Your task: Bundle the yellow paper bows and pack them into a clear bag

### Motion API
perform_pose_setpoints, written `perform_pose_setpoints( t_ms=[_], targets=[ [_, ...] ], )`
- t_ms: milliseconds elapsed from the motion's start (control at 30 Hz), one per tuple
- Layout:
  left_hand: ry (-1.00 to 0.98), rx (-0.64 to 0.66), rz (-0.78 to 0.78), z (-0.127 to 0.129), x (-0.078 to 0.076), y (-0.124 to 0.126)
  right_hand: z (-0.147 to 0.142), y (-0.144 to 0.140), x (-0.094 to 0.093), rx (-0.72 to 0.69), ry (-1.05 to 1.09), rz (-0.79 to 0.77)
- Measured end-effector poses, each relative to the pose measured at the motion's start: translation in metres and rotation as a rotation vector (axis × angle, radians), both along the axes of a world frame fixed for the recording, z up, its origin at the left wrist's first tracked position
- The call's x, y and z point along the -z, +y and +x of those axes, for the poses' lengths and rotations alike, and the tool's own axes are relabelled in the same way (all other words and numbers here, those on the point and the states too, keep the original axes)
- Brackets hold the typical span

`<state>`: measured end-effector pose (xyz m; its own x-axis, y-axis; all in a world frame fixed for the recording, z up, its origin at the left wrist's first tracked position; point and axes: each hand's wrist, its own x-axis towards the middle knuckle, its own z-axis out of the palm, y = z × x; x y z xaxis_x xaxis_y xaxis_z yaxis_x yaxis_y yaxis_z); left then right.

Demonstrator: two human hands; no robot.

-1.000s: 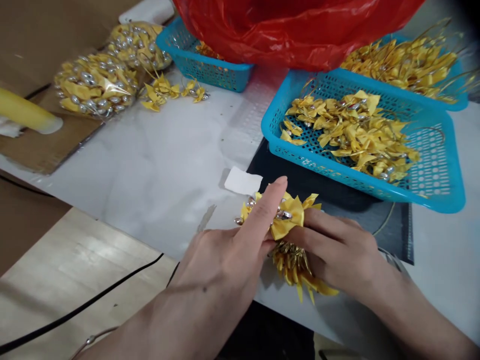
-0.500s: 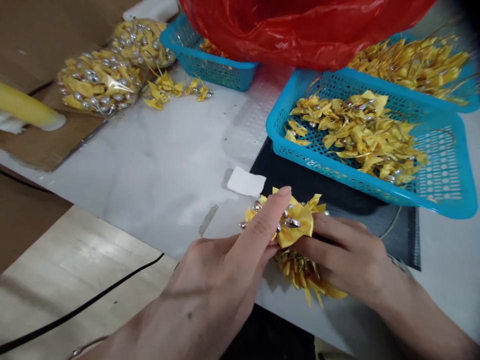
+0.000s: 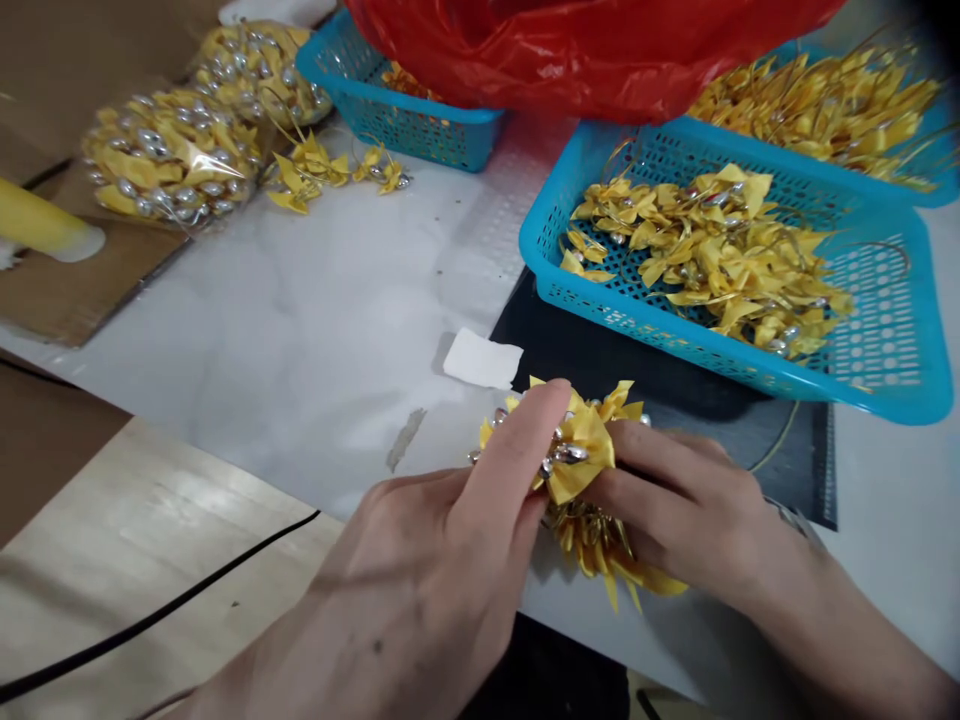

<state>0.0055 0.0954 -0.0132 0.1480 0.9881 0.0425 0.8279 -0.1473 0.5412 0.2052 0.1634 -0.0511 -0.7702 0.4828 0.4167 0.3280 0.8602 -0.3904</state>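
A bunch of yellow ribbon bows with silver beads (image 3: pixel 581 470) sits between both hands at the near edge of the white table (image 3: pixel 322 330). My left hand (image 3: pixel 442 560) grips it from the left, the index finger lying across the top bows. From the right, my right hand (image 3: pixel 682 510) holds the same bunch, its fingers wrapped around the bundled stems. Ribbon tails hang out below the right hand.
A blue basket (image 3: pixel 885 370) of loose yellow bows stands just beyond the hands on a black mat (image 3: pixel 660 375). Two more blue baskets, a red plastic bag (image 3: pixel 585 50), two clear packs of bows (image 3: pixel 169 155), a white paper scrap (image 3: pixel 482 358) and a black cable (image 3: pixel 157 620) are around.
My left index finger has curled down onto the bows. The bunch and both hands stay in about the same place; the camera shifted slightly.
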Motion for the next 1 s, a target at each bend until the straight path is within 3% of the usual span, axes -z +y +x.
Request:
perform_pose_setpoints(
  t_ms=[367,833,1000],
  targets=[
    [0.051,0.141,-0.008,0.004,0.002,0.009,-0.001,0.002,-0.003,0.021,-0.029,-0.021],
    [0.003,0.135,-0.152,0.002,-0.004,0.024,0.000,0.008,-0.001,0.040,-0.114,-0.028],
    [-0.036,0.108,-0.153,0.001,-0.008,0.019,0.001,0.007,-0.003,-0.030,-0.121,-0.045]
  ],
)
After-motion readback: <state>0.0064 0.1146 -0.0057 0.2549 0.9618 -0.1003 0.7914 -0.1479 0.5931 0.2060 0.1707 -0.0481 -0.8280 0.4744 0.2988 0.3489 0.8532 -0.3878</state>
